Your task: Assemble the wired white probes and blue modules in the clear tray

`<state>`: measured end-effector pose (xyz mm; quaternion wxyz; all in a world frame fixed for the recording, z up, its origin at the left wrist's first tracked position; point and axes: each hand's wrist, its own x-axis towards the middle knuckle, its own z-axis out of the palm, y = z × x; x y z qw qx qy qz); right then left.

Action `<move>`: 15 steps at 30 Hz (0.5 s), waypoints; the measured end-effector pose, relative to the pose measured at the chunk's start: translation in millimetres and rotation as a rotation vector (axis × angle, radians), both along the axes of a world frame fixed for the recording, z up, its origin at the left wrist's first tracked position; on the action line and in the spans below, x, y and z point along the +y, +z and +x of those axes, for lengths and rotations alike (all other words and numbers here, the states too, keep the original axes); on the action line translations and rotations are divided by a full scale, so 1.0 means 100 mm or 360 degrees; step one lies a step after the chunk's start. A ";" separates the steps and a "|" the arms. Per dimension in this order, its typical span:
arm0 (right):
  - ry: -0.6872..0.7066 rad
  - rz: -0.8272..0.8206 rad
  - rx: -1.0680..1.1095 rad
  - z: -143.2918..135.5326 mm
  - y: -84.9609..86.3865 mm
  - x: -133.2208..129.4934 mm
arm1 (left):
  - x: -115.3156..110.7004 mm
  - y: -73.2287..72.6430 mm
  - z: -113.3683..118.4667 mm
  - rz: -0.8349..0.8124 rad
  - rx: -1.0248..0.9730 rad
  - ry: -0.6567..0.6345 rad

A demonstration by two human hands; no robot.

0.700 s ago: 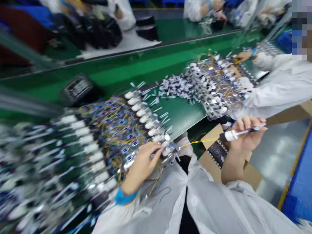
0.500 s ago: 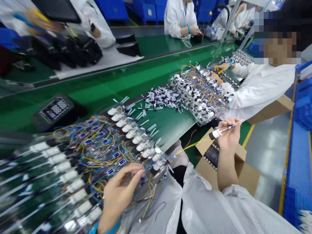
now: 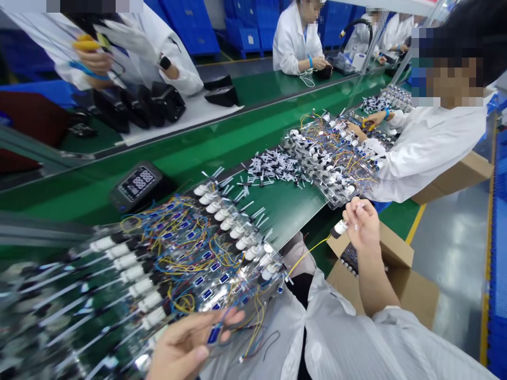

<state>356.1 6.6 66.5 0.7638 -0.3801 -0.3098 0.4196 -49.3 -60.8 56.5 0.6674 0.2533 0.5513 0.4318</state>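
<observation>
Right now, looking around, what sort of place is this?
Probably a factory assembly line: people in white coats work at green tables, with rows of wired parts and big blue bins.

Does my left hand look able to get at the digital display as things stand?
Probably, but only by reaching over: tangled wires lie between the left hand and the digital display, and a small blue part is at that hand.
</observation>
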 end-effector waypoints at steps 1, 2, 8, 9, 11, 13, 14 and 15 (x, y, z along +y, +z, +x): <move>0.0071 0.0008 -0.0061 -0.10 -0.03 -0.01 | -0.01 -0.01 0.05 0.0027 -0.0033 -0.0065; 0.0145 0.0015 -0.0126 -0.22 -0.05 -0.03 | -0.01 -0.03 0.11 0.0053 -0.0059 -0.0145; 0.0605 0.0039 -0.0523 -0.84 -0.14 -0.12 | 0.21 -0.25 0.44 0.0340 -0.0293 -0.0324; 0.0676 0.0058 -0.0543 -0.90 -0.14 -0.12 | 0.24 -0.26 0.47 0.0394 -0.0354 -0.0304; 0.0772 0.0077 -0.0549 -1.00 -0.14 -0.12 | 0.27 -0.23 0.48 0.0440 -0.0442 -0.0304; 0.0804 0.0059 -0.0540 -1.06 -0.14 -0.12 | 0.29 -0.17 0.45 0.0417 -0.0466 -0.0315; 0.0806 0.0045 -0.0539 -1.08 -0.13 -0.11 | 0.29 -0.14 0.43 0.0393 -0.0455 -0.0314; 0.0801 0.0030 -0.0546 -1.10 -0.13 -0.11 | 0.29 -0.12 0.42 0.0370 -0.0441 -0.0319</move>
